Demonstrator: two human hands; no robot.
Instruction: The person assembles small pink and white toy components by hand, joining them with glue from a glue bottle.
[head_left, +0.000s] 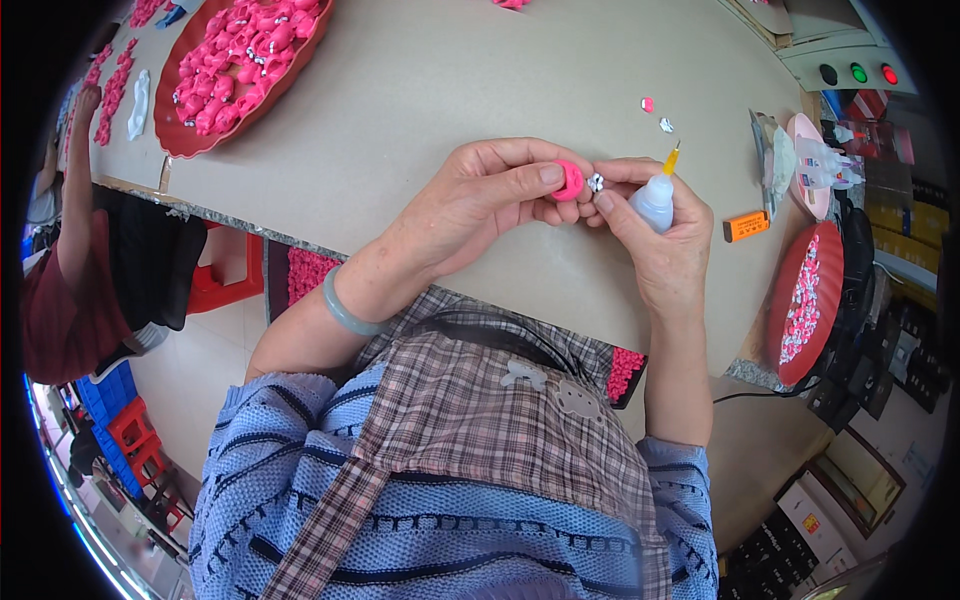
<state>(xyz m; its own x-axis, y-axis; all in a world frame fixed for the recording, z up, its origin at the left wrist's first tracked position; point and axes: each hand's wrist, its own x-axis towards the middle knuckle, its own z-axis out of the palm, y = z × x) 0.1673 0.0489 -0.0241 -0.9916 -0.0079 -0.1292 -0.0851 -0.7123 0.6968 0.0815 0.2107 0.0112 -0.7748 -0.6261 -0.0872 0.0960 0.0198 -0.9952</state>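
At the worktable, a scalloped red tray of pink pieces sat far left; an orange box and a red dish of small bits stood to the right. Two loose bits lay beyond the right hand, which cradled a glue bottle while its thumb and finger pinched a silvery flower. The left hand pinched a rounded pink piece just beside the flower, above the table. Fingers hid part of the piece, so I couldn't tell its facing; the bottle's long axis ran away from the person, nozzle leaning slightly right.
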